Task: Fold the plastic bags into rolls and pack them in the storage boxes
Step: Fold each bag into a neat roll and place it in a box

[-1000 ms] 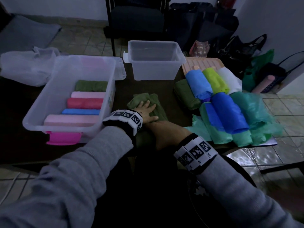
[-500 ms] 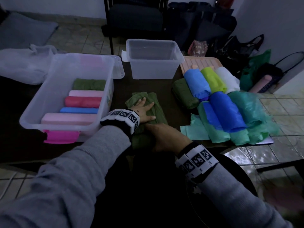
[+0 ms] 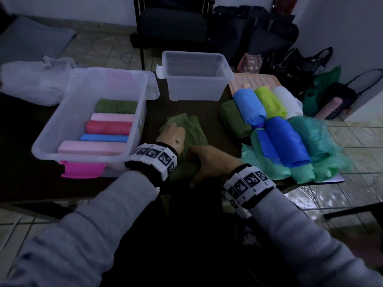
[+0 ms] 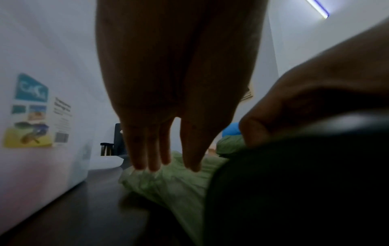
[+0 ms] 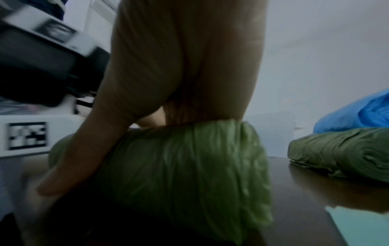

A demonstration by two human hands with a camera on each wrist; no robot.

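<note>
Since a second ago the right hand (image 3: 209,162) has slid back along the green bag (image 3: 194,134), now curled round its rolled near end, while the left hand (image 3: 173,136) still presses flat on the far part. Dark table (image 3: 27,162), tiled floor (image 3: 356,195). Left, a clear box (image 3: 51,137) holds rolls; right, what seem folded bags (image 3: 277,131).

On the desk (image 3: 215,121), a box of rolls (image 3: 62,129) sits at the left and an empty box (image 3: 194,88) behind the middle. A half-rolled bag (image 3: 194,133) lies between them under both hands, loose bags (image 3: 286,141) piled at the right.
</note>
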